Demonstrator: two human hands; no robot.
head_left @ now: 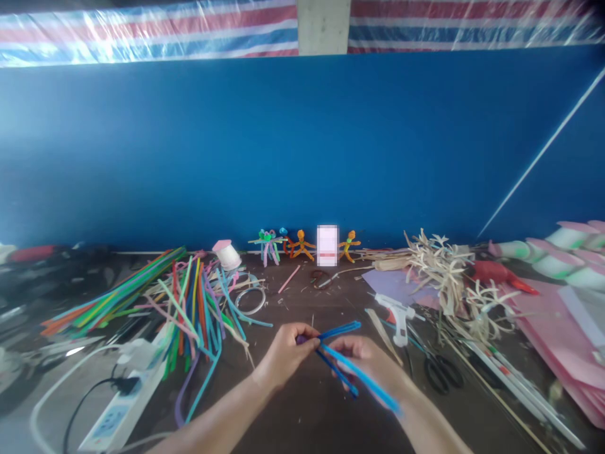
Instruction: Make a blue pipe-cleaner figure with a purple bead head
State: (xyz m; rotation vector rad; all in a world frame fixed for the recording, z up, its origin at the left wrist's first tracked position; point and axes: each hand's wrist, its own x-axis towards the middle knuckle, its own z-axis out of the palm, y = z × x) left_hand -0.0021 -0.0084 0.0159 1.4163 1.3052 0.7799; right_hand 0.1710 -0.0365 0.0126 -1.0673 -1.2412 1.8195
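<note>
Blue pipe cleaners [374, 380] are bent and joined near the front middle of the table. My left hand [289, 353] is closed, pinching them where the strands meet, with a small purple bit showing at its fingertips. A folded blue end points right, and a darker blue end slants down. My right hand [366, 364] is curled closed around the long blue strand, its fingertips close to the left ones; part of its grip is hidden behind the strand. Farther back stand small orange pipe-cleaner figures [301, 244] and a green and purple one [269, 246].
Loose coloured pipe cleaners [193, 296] lie left, beside a power strip [123, 403] with plugged cables. At right are a glue gun [399, 317], black-handled scissors [442, 373], dried plant strips [437, 271] and pink sheets [553, 334]. A blue panel [302, 151] rises behind.
</note>
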